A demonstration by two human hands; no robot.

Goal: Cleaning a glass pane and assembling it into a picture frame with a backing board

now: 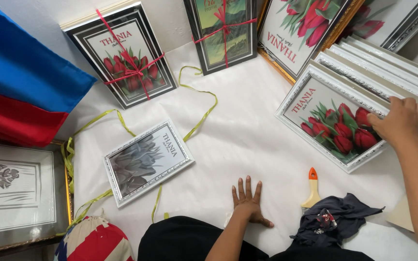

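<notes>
My left hand (248, 199) rests flat on the white floor sheet (240, 130), fingers spread, holding nothing. My right hand (401, 121) reaches out to the right and grips the upper edge of a white-framed picture of red tulips (332, 123), the front one of several white frames leaning in a stack (388, 63). A silver-framed grey flower picture (147, 160) lies flat to the left, on top of a yellow-green ribbon (197, 104) that snakes over the sheet.
A brush with an orange-tipped handle (311, 191) and a dark cloth (337, 220) lie near my knees. Framed pictures tied with red ribbon (124, 58) (224, 31) lean against the wall. Blue and red fabric (20, 87) and a gold-framed print (15, 193) lie left.
</notes>
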